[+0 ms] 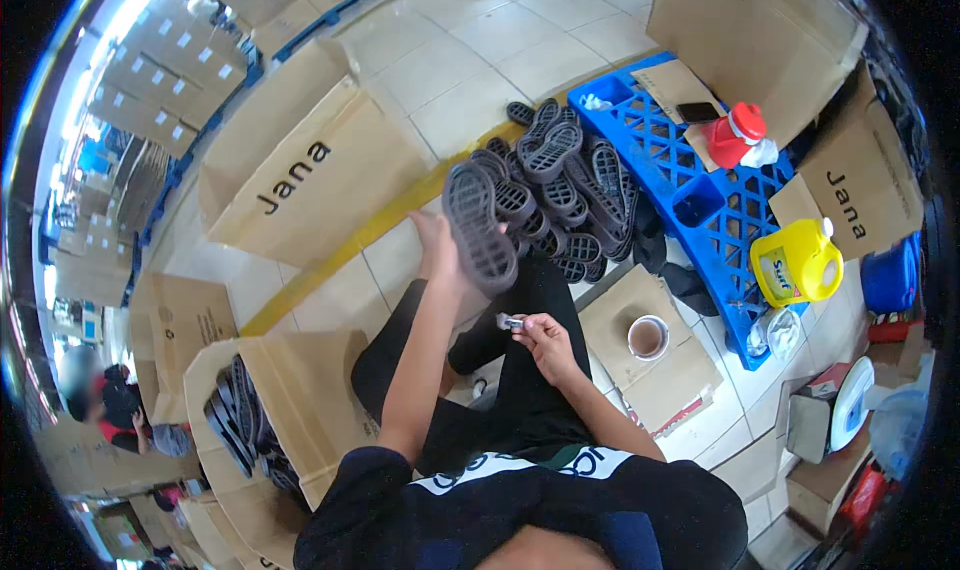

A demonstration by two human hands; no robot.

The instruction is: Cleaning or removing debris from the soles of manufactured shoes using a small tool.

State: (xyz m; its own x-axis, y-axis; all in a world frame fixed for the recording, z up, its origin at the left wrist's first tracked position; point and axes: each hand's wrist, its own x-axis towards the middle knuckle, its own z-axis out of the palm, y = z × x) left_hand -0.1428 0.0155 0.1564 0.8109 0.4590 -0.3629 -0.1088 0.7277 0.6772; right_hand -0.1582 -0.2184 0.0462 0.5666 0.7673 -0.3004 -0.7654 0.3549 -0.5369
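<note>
My left hand (pixel 437 247) grips a dark grey-brown shoe sole (pixel 480 232), held up in front of me with its grid-like hollow side facing me. Lower and to the right, my right hand (pixel 549 348) pinches a small silver tool (pixel 511 322) over my lap; its exact kind is too small to make out. The tool and the sole are apart. Beyond my knees lies a loose pile of similar soles (pixel 560 185) on the floor. An open carton (pixel 310 370) by my left side has more dark soles (pixel 240 415) inside.
A blue plastic pallet (pixel 690 208) at the right carries a yellow jug (pixel 795 265), a red bottle (pixel 735 135) and a phone (pixel 698 113). A cup of brown liquid (pixel 647 338) stands on flat cardboard (pixel 625 300). A large carton (pixel 310 175) stands ahead left. Another person (pixel 115 400) is far left.
</note>
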